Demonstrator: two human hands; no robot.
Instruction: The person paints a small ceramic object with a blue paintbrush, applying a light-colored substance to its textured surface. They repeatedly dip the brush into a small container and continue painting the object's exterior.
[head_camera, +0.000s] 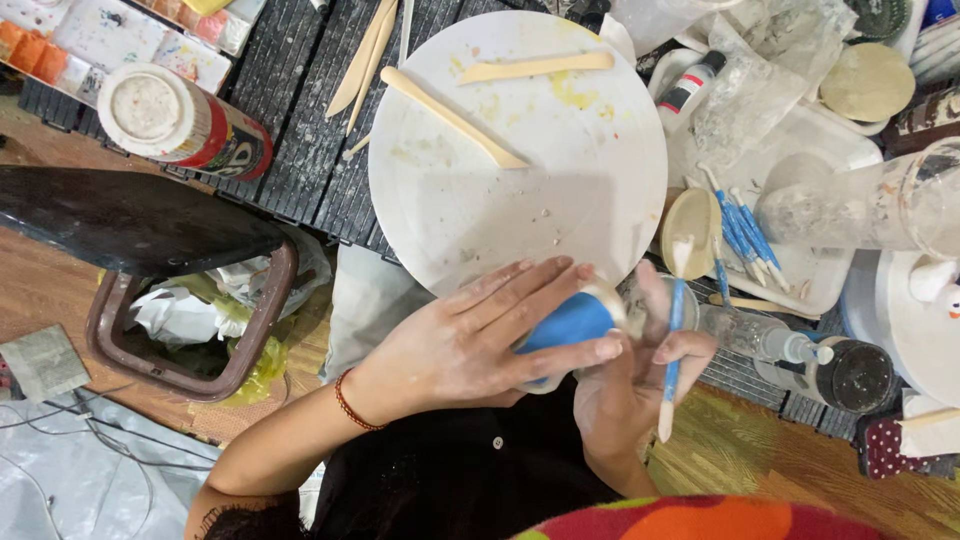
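Observation:
My left hand (480, 340) wraps over a blue rounded object with a pale rim (572, 322), holding it on its side in front of my body. My right hand (635, 375) holds a paintbrush with a blue and cream handle (672, 340), its pale bristle tip pointing up near the object's rim. Both hands hover just below the near edge of a large round white board (520, 190). A red string bracelet sits on my left wrist.
Two wooden modelling tools (455, 118) lie on the board, more beside it. A red-and-white canister (185, 120) lies at the left, a lined bin (190, 320) below it. Right: a tray of blue-handled brushes (745, 235), a clear container (880, 205), a small bottle (690, 90), a dark jar (855, 375).

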